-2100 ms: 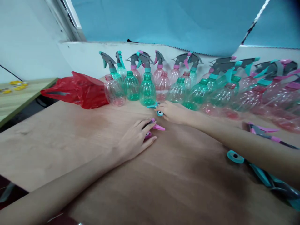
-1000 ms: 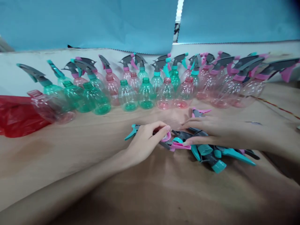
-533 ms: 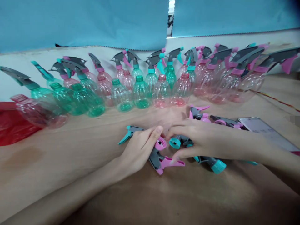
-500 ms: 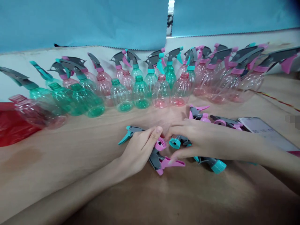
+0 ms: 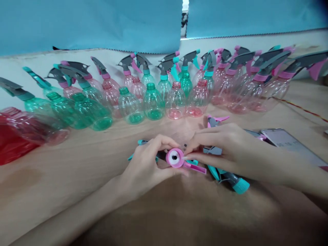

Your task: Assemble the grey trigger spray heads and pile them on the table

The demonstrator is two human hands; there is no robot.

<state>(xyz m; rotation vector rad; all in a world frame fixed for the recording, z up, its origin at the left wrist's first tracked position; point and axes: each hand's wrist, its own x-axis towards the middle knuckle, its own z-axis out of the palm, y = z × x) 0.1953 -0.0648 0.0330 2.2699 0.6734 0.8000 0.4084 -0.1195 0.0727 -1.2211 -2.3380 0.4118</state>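
My left hand is closed around a grey-and-pink trigger spray head. Its pink collar faces me, and a white disc with a dark hole shows inside. At the collar's right edge, my right hand has its thumb and fingertips pinched together. What they hold, if anything, is hidden. A small dark piece shows by those fingertips. Under and beside the right hand lie grey-and-teal spray heads, partly covered. Another teal one lies behind my left hand.
Several clear green and pink bottles stand behind, some open-necked like the green bottle, others with spray tops. A phone lies at right, a red bag at left. A pink spray head lies beyond my right hand.
My left hand has turned the pink spray head so its collar faces me; a white disc now shows inside. My right hand has moved off the teal spray head and up to the collar.
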